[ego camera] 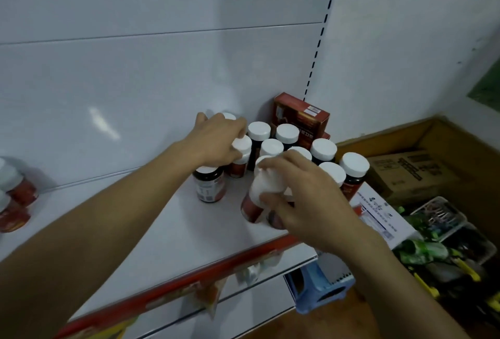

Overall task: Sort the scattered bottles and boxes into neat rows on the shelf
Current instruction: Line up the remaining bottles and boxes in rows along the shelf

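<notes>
Several dark bottles with white caps (pixel 286 133) stand clustered at the right end of the white shelf (pixel 162 233). My left hand (pixel 216 141) grips one white-capped bottle (pixel 241 158) at the cluster's left edge, fingers curled over its cap. My right hand (pixel 305 198) holds a tilted red-labelled bottle (pixel 261 192) lifted in front of the cluster; a second bottle sits under the same hand. Another bottle (pixel 209 184) stands just below my left hand. Red boxes (pixel 300 119) stand upright behind the bottles against the back panel.
More red-labelled bottles (pixel 13 198) sit at the shelf's far left. A white box (pixel 378 211) lies at the shelf's right end. Cardboard boxes (pixel 411 170), trays of green items (pixel 433 233) and a blue stool (pixel 319 287) are on the floor to the right.
</notes>
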A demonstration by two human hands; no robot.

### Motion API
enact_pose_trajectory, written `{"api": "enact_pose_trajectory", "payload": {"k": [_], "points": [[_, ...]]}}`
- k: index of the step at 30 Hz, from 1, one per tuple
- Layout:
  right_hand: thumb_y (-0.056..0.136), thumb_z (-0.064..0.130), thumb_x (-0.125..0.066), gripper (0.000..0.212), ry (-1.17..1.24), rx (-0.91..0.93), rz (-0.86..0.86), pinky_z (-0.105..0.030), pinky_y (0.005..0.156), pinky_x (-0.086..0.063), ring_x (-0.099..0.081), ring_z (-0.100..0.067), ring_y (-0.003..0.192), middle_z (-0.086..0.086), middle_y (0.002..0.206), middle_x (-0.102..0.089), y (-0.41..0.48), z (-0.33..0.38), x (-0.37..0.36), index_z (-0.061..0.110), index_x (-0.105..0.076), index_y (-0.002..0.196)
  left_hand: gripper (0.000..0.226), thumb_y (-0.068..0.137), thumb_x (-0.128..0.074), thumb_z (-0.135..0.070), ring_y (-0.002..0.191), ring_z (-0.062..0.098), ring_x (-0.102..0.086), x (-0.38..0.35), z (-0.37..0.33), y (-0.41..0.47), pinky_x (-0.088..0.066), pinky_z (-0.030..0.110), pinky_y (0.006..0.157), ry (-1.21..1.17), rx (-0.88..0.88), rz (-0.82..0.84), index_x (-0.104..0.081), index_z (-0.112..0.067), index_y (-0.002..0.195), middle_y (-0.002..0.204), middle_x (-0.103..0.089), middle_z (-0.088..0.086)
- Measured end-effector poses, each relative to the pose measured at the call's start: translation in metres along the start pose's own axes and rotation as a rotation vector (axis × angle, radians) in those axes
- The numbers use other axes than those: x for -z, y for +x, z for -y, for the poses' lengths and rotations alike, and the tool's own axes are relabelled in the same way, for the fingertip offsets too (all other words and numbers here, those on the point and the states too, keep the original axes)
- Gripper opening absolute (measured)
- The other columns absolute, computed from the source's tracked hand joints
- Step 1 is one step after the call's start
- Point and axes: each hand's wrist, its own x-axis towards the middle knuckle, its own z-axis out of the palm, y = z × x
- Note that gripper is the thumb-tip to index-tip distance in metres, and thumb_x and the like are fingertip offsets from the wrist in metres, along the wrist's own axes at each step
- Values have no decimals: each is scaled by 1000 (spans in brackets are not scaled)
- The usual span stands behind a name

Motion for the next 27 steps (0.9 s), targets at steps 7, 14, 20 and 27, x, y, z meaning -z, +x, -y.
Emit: {"api": "enact_pose_trajectory", "payload": {"k": [7, 14, 20, 27], "points": [[95, 39, -56, 30, 606, -146, -244, -28, 81, -54, -59, -10, 104, 6, 122, -55, 22, -11, 6, 39, -56, 126, 46, 84, -70, -38, 107, 2, -58, 24, 20, -62, -43, 15, 88, -794, 149, -551, -52, -33, 126, 115, -60, -20], [99, 14, -53, 24, 1072, 13, -32, -30, 81, -56, -63, -16, 100, 1, 117, -63, 53, 26, -16, 15, -53, 123, 39, 88, -62, -29, 108, 11, -66, 9, 68, -183, -61, 41, 83, -1319, 329, -988, -55, -42, 124, 119, -61, -10], [101, 9, -59, 13, 1060, 41, -21, -37, 74, -53, -62, -30, 98, -6, 110, -64, 98, 111, -82, 20, -55, 104, 31, 92, -54, -23, 106, 4, -62, -35, 112, -267, -58, 42, 91, -1117, 607, -966, -54, -38, 119, 116, -60, -24], [90, 4, -74, 35, 1055, -42, 95, -23, 77, -55, -68, -7, 98, 16, 113, -70, 152, 189, -153, 31, -70, 111, 37, 91, -53, -17, 108, 7, -63, -48, 171, -336, -51, 16, 83, -1029, 687, -981, -54, -38, 121, 118, -60, -23]]}}
